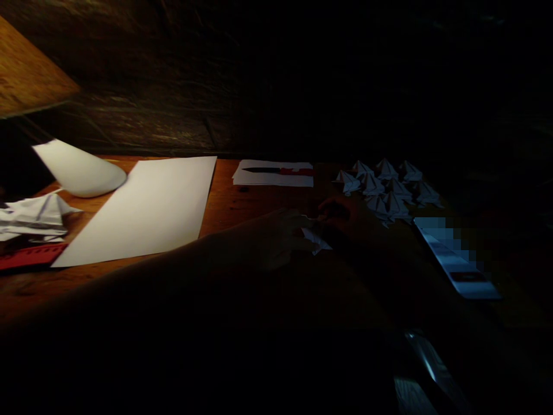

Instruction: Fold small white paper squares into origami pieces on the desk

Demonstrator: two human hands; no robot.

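Between my two hands is a small piece of folded white paper (316, 237), low over the wooden table (242, 210). My left hand (279, 239) comes in from the left, its fingers closed on the paper's left side. From the right, my right hand (345, 222) reaches the same paper with bent fingers, its fingertips at the upper right edge. Deep shadow covers both hands, so the exact grip is hard to make out. Just beyond my right hand stand several folded white paper figures (386, 187), grouped close together.
A red-handled knife (279, 170) lies on a stack of paper slips (273, 180) at the back. Left are a large white sheet (151, 202), a lamp (34, 69), crumpled-looking folded paper (37, 216) and a red object (32, 256). A lit phone (458, 259) lies at right.
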